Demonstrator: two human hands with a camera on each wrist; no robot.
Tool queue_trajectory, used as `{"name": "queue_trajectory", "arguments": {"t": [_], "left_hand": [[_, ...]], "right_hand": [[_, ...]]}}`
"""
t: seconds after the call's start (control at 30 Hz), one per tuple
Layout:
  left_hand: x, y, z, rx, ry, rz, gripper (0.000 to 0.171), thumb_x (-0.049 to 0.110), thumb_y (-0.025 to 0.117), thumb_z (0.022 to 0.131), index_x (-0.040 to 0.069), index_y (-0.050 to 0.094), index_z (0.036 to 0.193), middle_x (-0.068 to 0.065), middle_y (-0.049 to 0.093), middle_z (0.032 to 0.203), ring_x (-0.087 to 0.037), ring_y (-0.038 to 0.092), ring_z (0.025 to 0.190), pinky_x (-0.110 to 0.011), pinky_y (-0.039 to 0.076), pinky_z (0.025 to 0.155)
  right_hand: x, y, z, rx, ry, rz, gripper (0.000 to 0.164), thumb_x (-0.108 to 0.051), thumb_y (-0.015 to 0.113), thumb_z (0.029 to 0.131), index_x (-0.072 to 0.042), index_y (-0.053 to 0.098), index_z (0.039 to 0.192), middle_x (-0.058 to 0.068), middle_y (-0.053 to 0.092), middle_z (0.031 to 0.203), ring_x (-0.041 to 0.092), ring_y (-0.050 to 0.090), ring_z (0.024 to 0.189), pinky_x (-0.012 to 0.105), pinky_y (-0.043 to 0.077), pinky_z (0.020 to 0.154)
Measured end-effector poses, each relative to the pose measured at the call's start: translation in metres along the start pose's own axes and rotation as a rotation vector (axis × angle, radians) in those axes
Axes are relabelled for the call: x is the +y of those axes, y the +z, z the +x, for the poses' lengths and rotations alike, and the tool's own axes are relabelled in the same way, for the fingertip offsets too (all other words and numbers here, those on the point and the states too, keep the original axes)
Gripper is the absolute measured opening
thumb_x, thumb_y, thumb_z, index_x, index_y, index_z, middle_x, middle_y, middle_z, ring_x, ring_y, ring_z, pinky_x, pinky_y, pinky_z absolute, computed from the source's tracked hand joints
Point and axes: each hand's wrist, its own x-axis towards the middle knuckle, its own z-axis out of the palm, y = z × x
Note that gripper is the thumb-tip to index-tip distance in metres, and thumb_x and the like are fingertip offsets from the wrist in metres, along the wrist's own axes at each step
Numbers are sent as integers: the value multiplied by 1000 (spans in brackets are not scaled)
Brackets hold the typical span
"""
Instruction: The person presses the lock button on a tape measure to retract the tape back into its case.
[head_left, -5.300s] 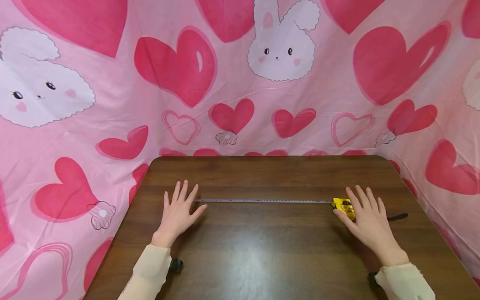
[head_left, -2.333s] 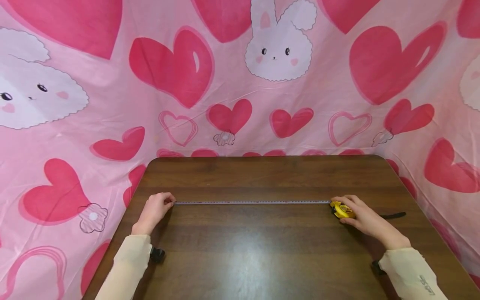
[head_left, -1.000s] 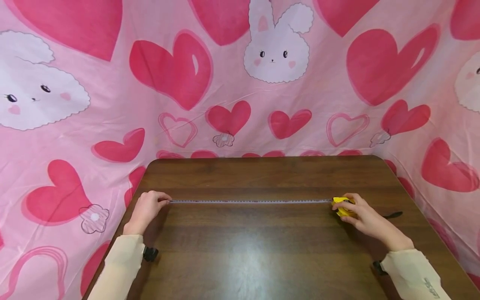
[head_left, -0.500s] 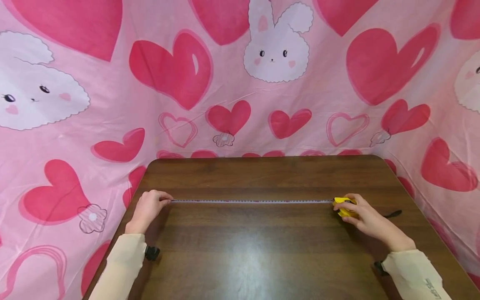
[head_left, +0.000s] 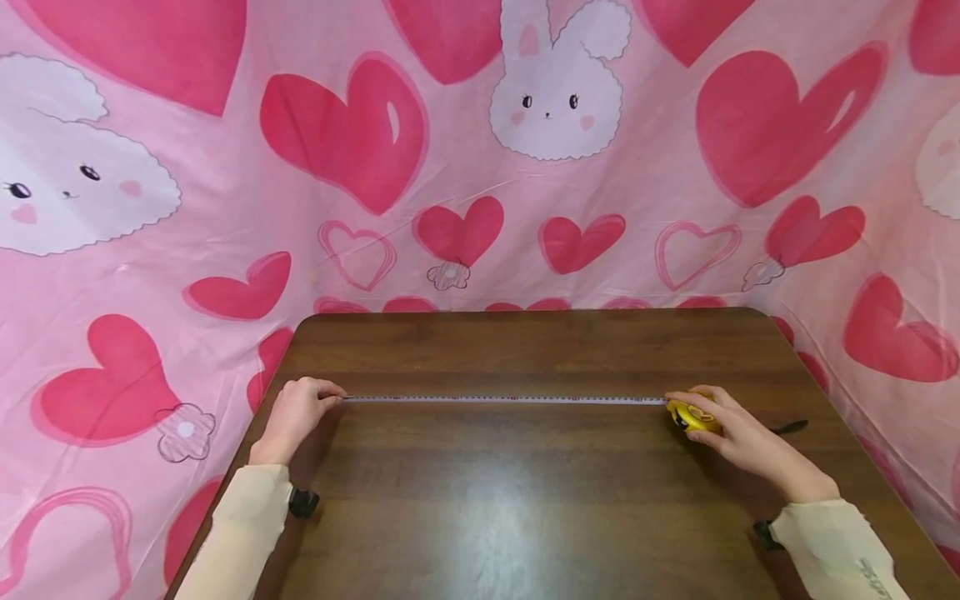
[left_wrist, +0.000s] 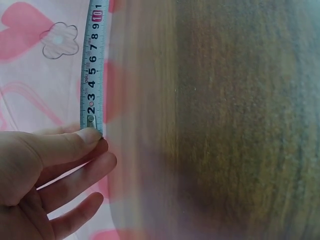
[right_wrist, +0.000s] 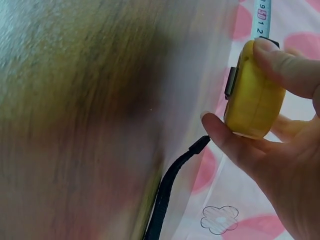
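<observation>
A yellow tape measure (head_left: 692,421) is in my right hand (head_left: 750,446), toward the right of the table. From its case the pale blade (head_left: 502,399) runs straight left across the table. At the far end my left hand (head_left: 291,423) pinches the blade's tip between thumb and index finger. The left wrist view shows the thumb (left_wrist: 89,135) over the metal end, with numbers from 2 up past 10 visible. In the right wrist view my fingers grip the yellow case (right_wrist: 255,95), and one finger lies where the blade comes out. A black wrist strap (right_wrist: 167,185) trails from the case.
The brown wooden table (head_left: 480,492) has rounded far corners. A pink cloth (head_left: 480,175) with hearts and rabbits hangs behind it and along both sides. Black wrist cameras (head_left: 303,503) sit under both cream sleeves (head_left: 243,517).
Both hands lay spread at first; the left then pinched the blade's tip and drew it left, while the right gripped the case. Lately the right hand has tilted the case.
</observation>
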Motion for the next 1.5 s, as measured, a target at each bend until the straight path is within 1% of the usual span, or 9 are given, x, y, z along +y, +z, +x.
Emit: {"name": "queue_trajectory", "arguments": {"t": [0.1,0.17,0.33,0.4,0.47,0.6,0.77,1.03,1.5], "left_hand": [[-2,0,-1,9,16,-1,7,6,81,89,9,84,95,-11,79,93,-34,72,89,-54,56,79],[-3,1,-2,15,22,-3,7,7,81,89,9,84,94,-11,79,93,-35,72,89,-54,56,79],[-3,2,-3,12,21,-11,7,7,81,89,9,83,95,-12,79,93,-34,72,88,-56,56,80],[-2,3,-4,9,22,-13,7,7,81,89,9,83,95,-12,79,93,-34,72,88,-56,56,80],[0,3,-4,8,26,-16,6,7,81,89,9,83,95,-11,79,93,-34,72,88,-56,56,80],[3,3,-2,-1,30,-23,7,7,80,89,10,84,94,-10,79,93,-33,72,88,-54,55,79],[6,1,1,-16,33,-40,8,7,80,90,11,84,95,-9,79,94,-33,72,91,-55,55,81],[9,5,7,-45,18,-51,8,9,81,90,11,84,97,-10,80,96,-32,71,90,-55,56,82],[16,12,10,-62,33,-68,8,10,81,90,13,84,97,-8,79,95,-28,70,87,-55,56,82]], "right_hand": [[-1,-3,-2,-17,54,15,86,-8,88,80,-9,46,154,20,59,130,35,62,109,9,40,95],[-1,-5,-3,-33,95,11,90,-12,89,80,-5,42,156,23,59,132,37,62,111,6,37,96],[-1,-6,-2,-35,115,6,74,-14,90,80,3,54,143,21,58,132,38,61,111,4,35,94],[-2,-6,-1,-27,106,10,70,-13,90,79,3,57,139,20,58,131,37,60,109,-2,27,92],[-3,-6,-1,-26,105,8,70,-13,90,79,3,57,138,19,58,131,36,61,108,-1,29,91],[-5,-5,1,-37,118,-1,70,-16,90,80,2,58,139,19,59,131,35,61,108,7,39,90],[-10,-5,5,-60,144,-8,71,-19,90,81,2,57,140,19,59,132,35,62,110,28,52,89],[-17,-6,11,-92,173,10,72,-18,89,82,4,55,141,22,58,133,38,61,112,60,53,92],[-23,-5,19,-100,155,7,73,-18,90,80,6,56,140,23,59,132,39,62,112,62,53,93]]}}
